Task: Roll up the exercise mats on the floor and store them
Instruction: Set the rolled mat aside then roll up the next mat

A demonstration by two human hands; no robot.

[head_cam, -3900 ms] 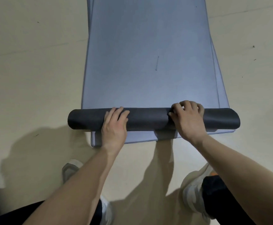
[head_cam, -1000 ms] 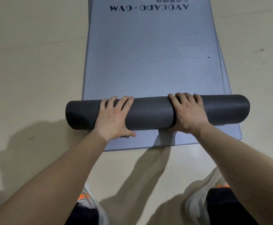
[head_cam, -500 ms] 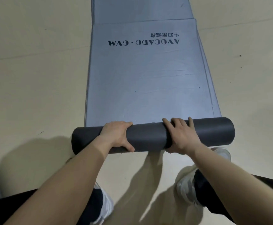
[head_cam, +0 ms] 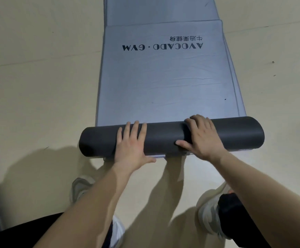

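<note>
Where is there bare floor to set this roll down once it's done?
Bare floor lies open left of the grey mat and right of it, beside either end of the roll. Crowded: the near side, where both shoes stand behind the roll, and ahead, where the grey mat and a second mat lie.

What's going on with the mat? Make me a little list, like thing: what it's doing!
mat: grey-blue, partly rolled, on the floor
roll: dark grey, at the mat's near end
left hand: flat on the roll, fingers straight
right hand: fingers curled over the roll
writing: AVOCADO · GYM, upside down from here
second mat: underneath, sticks out past the far end
</note>
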